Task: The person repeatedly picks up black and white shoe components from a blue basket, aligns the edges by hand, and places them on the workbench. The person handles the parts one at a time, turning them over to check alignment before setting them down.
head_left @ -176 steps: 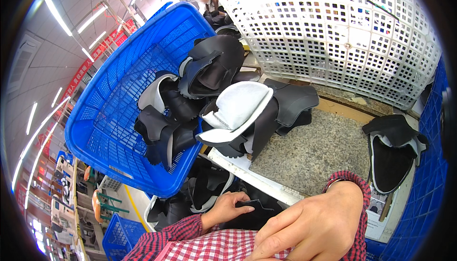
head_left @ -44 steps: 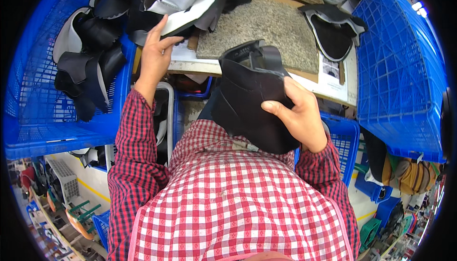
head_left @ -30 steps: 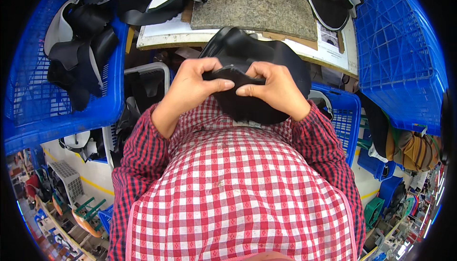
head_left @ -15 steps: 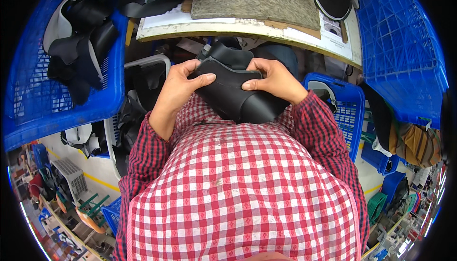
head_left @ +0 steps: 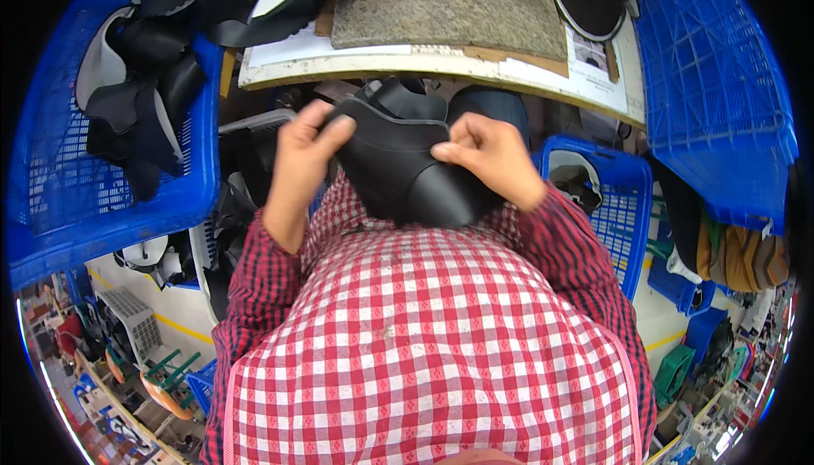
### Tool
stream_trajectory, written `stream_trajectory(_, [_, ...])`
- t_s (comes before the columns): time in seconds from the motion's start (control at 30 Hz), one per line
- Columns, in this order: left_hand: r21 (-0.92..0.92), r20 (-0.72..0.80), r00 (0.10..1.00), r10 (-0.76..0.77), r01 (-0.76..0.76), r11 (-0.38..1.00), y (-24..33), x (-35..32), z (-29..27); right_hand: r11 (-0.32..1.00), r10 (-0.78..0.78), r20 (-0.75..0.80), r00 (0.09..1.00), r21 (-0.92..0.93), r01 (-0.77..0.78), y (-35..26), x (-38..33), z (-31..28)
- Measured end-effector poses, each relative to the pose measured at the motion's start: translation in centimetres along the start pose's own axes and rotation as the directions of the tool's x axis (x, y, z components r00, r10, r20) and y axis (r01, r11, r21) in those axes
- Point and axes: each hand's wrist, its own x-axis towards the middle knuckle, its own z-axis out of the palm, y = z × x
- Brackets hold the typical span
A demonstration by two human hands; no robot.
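Note:
A black leather shoe upper (head_left: 386,147) with a curved, stitched top edge lies over my lap, just in front of the table. My left hand (head_left: 303,155), a little smeared by motion, pinches its left corner between thumb and bent fingers. At the right end of the same edge, my right hand (head_left: 496,151) grips with thumb and curled forefinger. The smooth lower part of the upper bulges toward my checked apron (head_left: 424,321). Other black pieces show just beyond its top edge, and whether they join it I cannot tell.
Ahead, a worn grey board (head_left: 449,7) rests on the white-topped table (head_left: 288,62). A blue basket (head_left: 182,194) with black and white pieces stands left, and a tall blue crate (head_left: 712,83) right. A smaller blue basket (head_left: 623,211) sits beside my right arm.
My left hand has shifted slightly left and up along the upper's corner. The upper has tilted and moved a little left, its edge stretched straighter. My right hand has moved slightly down and right.

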Motion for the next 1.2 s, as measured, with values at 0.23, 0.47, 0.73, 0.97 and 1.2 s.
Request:
stream_trajectory(0.23, [-0.772,0.609,0.358,0.708,0.063,0.632,5.1,14.3,-7.3,0.905,-0.372,-0.144,0.917,0.165,0.393,-4.2,3.2,-6.3])
stream_trajectory(0.47, [-0.785,0.403,0.890,0.215,0.215,0.580,-6.4,10.3,-2.1,0.823,-0.506,0.322,0.800,0.456,0.338,-0.7,5.7,2.6])
stream_trajectory(0.73, [0.111,0.349,0.927,0.139,-0.189,0.976,5.8,5.3,-4.7,0.930,-0.364,0.518,0.774,0.256,0.266,1.5,7.7,-5.8])
stream_trajectory(0.97, [0.359,0.503,0.825,0.257,-0.470,0.806,2.5,5.0,2.0,0.880,-0.375,0.642,0.668,0.021,0.474,-0.8,8.1,-4.3])
stream_trajectory(1.2, [0.372,0.380,0.920,0.098,-0.249,0.894,1.0,5.1,4.1,0.882,-0.279,0.519,0.808,-0.196,0.430,-2.3,6.7,-3.8])
